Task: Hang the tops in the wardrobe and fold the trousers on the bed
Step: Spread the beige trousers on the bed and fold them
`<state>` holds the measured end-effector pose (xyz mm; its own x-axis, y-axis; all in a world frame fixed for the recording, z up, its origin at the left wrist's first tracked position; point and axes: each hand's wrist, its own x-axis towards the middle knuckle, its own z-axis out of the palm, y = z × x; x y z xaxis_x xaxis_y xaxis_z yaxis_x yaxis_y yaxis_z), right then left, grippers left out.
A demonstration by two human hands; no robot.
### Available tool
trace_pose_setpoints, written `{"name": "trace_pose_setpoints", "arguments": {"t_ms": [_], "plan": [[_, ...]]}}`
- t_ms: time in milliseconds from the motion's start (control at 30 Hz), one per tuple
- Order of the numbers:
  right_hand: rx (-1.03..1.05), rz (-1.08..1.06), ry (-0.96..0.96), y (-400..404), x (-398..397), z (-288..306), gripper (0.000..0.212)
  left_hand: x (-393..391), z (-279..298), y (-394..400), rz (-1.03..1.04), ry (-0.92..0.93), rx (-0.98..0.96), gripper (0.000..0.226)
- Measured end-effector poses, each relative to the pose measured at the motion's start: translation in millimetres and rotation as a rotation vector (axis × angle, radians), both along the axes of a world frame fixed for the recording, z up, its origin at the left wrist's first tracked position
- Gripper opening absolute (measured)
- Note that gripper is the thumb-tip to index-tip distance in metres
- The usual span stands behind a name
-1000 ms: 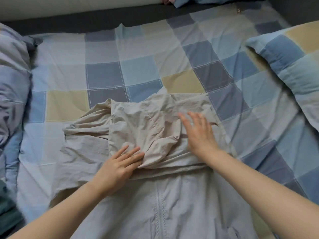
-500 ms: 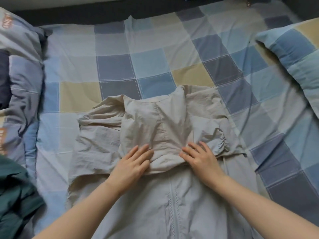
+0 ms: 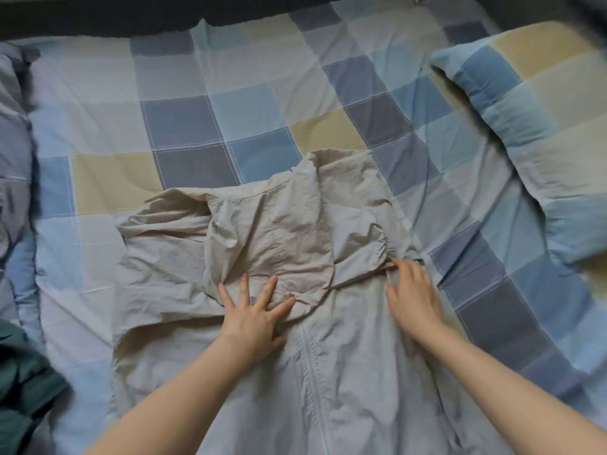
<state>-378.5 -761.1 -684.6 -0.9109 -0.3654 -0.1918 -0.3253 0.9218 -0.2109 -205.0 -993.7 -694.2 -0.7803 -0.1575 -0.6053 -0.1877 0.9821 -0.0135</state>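
A beige zip-front jacket (image 3: 345, 349) lies spread on the checked bed (image 3: 210, 103), its upper part and sleeves folded down over the chest. My left hand (image 3: 254, 311) presses flat with spread fingers on the folded part near the zip's top. My right hand (image 3: 412, 295) rests at the jacket's right edge, below the elastic sleeve cuff (image 3: 386, 249), its fingers bent onto the fabric fold there.
A checked pillow (image 3: 532, 103) lies at the right. A rumpled duvet (image 3: 13, 178) runs along the left side. A dark green garment (image 3: 23, 385) is bunched at the lower left. The dark bed edge (image 3: 98, 18) runs along the top.
My right hand has slid from the middle of the fold out to the jacket's right edge by the cuff. My left hand has stayed on the fold, with its fingers spread wider.
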Motion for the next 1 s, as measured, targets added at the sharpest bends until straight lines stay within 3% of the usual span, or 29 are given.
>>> {"name": "trace_pose_setpoints", "arguments": {"t_ms": [67,133,233,333,400,467,567,600,667,767,867,933,1000], "plan": [[-0.047,-0.342,-0.084,26.9,-11.3,-3.5,0.054,-6.1,12.3,12.9,-0.015,-0.007,-0.080,0.075],[-0.194,-0.662,-0.175,45.5,-17.9,-5.5,0.054,-12.5,16.6,35.2,-0.018,0.149,-0.114,0.068],[-0.434,-0.790,-0.282,59.5,-29.3,-6.0,0.048,-20.4,9.9,80.7,0.024,0.419,0.003,0.065],[-0.607,-0.748,-0.530,64.3,-39.5,-9.5,0.040,-24.4,5.2,138.6,0.099,0.431,0.246,0.074],[-0.730,-0.729,-0.737,66.4,-40.9,-5.9,0.045,-29.1,7.5,171.8,0.312,0.389,0.498,0.065],[-0.715,-0.567,-0.865,65.3,-36.6,7.7,0.037,-36.2,18.7,196.1,0.634,0.435,0.740,0.054],[-0.553,-0.133,-0.673,58.9,-31.2,35.0,0.043,-57.6,44.5,212.8,1.245,0.463,1.125,0.031],[-0.506,0.030,-0.603,58.5,-27.0,44.4,0.050,-64.0,55.6,212.0,1.407,0.521,1.170,0.024],[-0.391,0.266,-0.561,56.6,-14.5,48.7,0.062,-76.9,63.3,197.1,1.565,0.633,1.193,0.022],[-0.211,0.468,-0.548,52.8,10.0,52.9,0.070,-89.8,68.7,169.2,1.578,0.692,1.202,0.035],[-0.176,0.633,-0.581,41.7,25.1,56.2,0.052,-99.0,63.8,149.0,1.488,0.632,1.017,0.026],[-0.156,0.556,-0.550,30.4,19.0,61.3,0.037,-98.2,57.0,140.2,1.369,0.590,0.765,0.018],[-0.191,0.293,-0.466,11.9,-2.5,64.3,0.031,-94.7,46.8,134.3,1.290,0.576,0.659,0.017]]}}
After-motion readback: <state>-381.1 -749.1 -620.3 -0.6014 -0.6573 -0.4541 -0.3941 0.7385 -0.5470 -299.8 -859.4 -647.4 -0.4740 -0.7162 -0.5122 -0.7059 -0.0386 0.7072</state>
